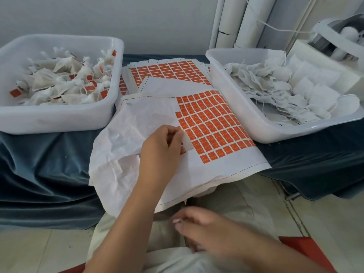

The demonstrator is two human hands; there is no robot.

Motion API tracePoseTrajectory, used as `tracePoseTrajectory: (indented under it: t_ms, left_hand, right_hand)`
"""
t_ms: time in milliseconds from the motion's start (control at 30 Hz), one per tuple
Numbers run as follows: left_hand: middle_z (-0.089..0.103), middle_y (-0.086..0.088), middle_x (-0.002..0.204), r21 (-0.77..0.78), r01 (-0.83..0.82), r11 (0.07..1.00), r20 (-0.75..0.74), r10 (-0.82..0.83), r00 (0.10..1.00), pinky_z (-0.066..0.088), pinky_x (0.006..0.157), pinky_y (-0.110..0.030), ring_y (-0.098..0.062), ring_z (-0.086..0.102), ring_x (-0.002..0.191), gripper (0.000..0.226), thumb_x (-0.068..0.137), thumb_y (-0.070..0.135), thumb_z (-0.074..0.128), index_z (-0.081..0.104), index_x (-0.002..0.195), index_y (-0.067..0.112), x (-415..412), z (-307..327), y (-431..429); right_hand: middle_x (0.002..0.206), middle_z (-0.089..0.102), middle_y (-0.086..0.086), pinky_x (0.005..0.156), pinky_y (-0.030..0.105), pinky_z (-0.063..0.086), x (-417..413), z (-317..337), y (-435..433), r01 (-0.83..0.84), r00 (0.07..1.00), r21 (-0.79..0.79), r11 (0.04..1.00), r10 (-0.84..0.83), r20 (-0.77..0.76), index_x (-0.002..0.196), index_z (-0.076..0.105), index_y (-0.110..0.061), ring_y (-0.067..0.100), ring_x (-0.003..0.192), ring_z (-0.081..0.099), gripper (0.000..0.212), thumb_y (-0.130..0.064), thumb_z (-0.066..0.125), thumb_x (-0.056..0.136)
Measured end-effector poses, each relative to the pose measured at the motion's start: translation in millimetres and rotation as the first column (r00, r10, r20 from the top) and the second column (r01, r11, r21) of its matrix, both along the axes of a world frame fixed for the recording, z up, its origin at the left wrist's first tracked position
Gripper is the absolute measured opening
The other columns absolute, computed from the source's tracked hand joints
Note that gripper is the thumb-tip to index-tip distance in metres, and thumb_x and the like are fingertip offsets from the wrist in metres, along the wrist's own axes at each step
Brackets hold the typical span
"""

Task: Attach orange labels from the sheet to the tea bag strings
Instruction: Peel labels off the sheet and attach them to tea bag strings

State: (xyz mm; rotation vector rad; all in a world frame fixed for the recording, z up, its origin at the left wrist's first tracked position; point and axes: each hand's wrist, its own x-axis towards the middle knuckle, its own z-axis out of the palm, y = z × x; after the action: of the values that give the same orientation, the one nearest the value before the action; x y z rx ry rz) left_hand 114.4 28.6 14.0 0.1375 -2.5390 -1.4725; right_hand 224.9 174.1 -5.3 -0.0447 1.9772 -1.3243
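The label sheet (214, 123) lies crumpled on the blue cloth between two tubs, with orange labels left on its right half and bare backing on its left. My left hand (161, 148) is at the left edge of the orange block and pinches one label (187, 141) between thumb and fingers, its white back lifted off the sheet. My right hand (199, 225) is low over my lap and blurred. Its fingertips are pinched together on what looks like a thin tea bag string (177, 220). The bag itself is hidden.
A white tub (59, 119) on the left holds tea bags with orange labels. A white tub (285, 133) on the right holds unlabelled bags with loose strings. More label sheets (167, 71) lie stacked behind. White tubes (246, 20) stand against the wall.
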Motion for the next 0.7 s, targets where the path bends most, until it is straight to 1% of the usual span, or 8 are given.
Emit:
tracePoseTrajectory:
  t_ms: [100, 200, 333, 400, 467, 567, 633, 700]
  left_hand:
    - [0.072, 0.025, 0.076, 0.150, -0.026, 0.988, 0.083, 0.014, 0.996, 0.046, 0.053, -0.005, 0.009, 0.070, 0.073, 0.014, 0.106, 0.040, 0.055, 0.062, 0.094, 0.036, -1.9, 3.9, -2.4]
    - [0.078, 0.019, 0.087, 0.380, -0.015, 0.925, 0.095, -0.023, 0.995, 0.057, 0.062, -0.011, 0.000, 0.076, 0.081, 0.014, 0.107, 0.034, 0.056, 0.069, 0.102, 0.030, -1.3, 7.1, -6.1]
    - [0.081, 0.004, 0.102, 0.682, 0.019, 0.731, 0.086, -0.106, 0.991, 0.063, 0.084, -0.025, -0.012, 0.078, 0.098, 0.021, 0.108, 0.028, 0.056, 0.075, 0.106, 0.021, 2.6, 13.2, -3.9]
    - [0.081, -0.001, 0.105, 0.772, 0.011, 0.636, 0.085, -0.120, 0.989, 0.063, 0.086, -0.028, -0.016, 0.078, 0.101, 0.022, 0.109, 0.026, 0.055, 0.075, 0.109, 0.017, 5.1, 16.0, 1.4]
    - [0.081, -0.004, 0.106, 0.833, -0.020, 0.553, 0.102, -0.117, 0.988, 0.062, 0.083, -0.031, -0.018, 0.078, 0.101, 0.023, 0.110, 0.025, 0.053, 0.073, 0.112, 0.015, 8.9, 18.8, 8.9]
    - [0.080, -0.006, 0.108, 0.857, -0.003, 0.516, 0.074, -0.118, 0.990, 0.061, 0.086, -0.036, -0.020, 0.078, 0.102, 0.025, 0.110, 0.025, 0.052, 0.073, 0.115, 0.013, 17.4, 22.6, 19.8]
    - [0.080, -0.006, 0.108, 0.829, 0.058, 0.556, 0.017, -0.129, 0.991, 0.062, 0.085, -0.033, -0.021, 0.078, 0.101, 0.027, 0.111, 0.027, 0.050, 0.073, 0.116, 0.013, 25.0, 24.3, 26.3]
    - [0.080, -0.005, 0.104, 0.786, 0.114, 0.608, -0.042, -0.132, 0.990, 0.061, 0.080, -0.027, -0.020, 0.078, 0.095, 0.027, 0.111, 0.029, 0.050, 0.075, 0.110, 0.016, 31.8, 26.3, 30.8]
  right_hand:
    - [0.076, 0.062, -0.012, 0.070, 0.012, 0.045, 8.7, 19.1, -3.3, -0.133, 0.963, 0.046, 0.990, 0.140, -0.231, 0.102, 0.066, -0.031, -0.003, 0.072, 0.058, 0.016, -0.038, 0.053, 0.108]
    - [0.074, 0.064, -0.011, 0.072, 0.014, 0.048, 7.7, 47.1, 0.7, -0.098, 0.952, -0.037, 0.994, 0.083, -0.295, 0.103, 0.071, -0.034, 0.000, 0.073, 0.062, 0.022, -0.034, 0.050, 0.109]
    - [0.090, 0.077, -0.014, 0.077, 0.027, 0.056, -5.6, 84.2, 16.6, -0.043, 0.872, -0.078, 0.996, -0.001, -0.489, 0.107, 0.075, -0.039, 0.017, 0.079, 0.071, 0.025, -0.042, 0.050, 0.108]
    - [0.101, 0.077, -0.019, 0.077, 0.018, 0.054, -14.3, 98.3, 24.3, -0.031, 0.776, -0.050, 0.998, -0.007, -0.630, 0.107, 0.078, -0.039, 0.005, 0.090, 0.073, 0.025, -0.041, 0.053, 0.108]
    - [0.108, 0.074, -0.018, 0.086, 0.017, 0.051, -23.1, 110.2, 29.1, -0.017, 0.663, 0.017, 1.000, 0.024, -0.748, 0.109, 0.079, -0.038, 0.007, 0.108, 0.070, 0.024, -0.039, 0.054, 0.108]
    - [0.097, 0.071, -0.013, 0.077, 0.025, 0.050, -37.5, 120.3, 32.3, 0.047, 0.525, 0.155, 0.987, 0.108, -0.844, 0.105, 0.079, -0.037, 0.013, 0.096, 0.069, 0.027, -0.043, 0.053, 0.108]
    - [0.084, 0.072, -0.011, 0.069, 0.029, 0.051, -44.1, 120.9, 34.8, 0.086, 0.499, 0.173, 0.981, 0.108, -0.860, 0.091, 0.076, -0.035, 0.014, 0.082, 0.070, 0.029, -0.042, 0.054, 0.109]
    - [0.083, 0.074, -0.014, 0.069, 0.028, 0.053, -47.4, 117.3, 36.8, 0.096, 0.519, 0.160, 0.982, 0.087, -0.850, 0.084, 0.074, -0.035, 0.012, 0.081, 0.071, 0.029, -0.045, 0.057, 0.105]
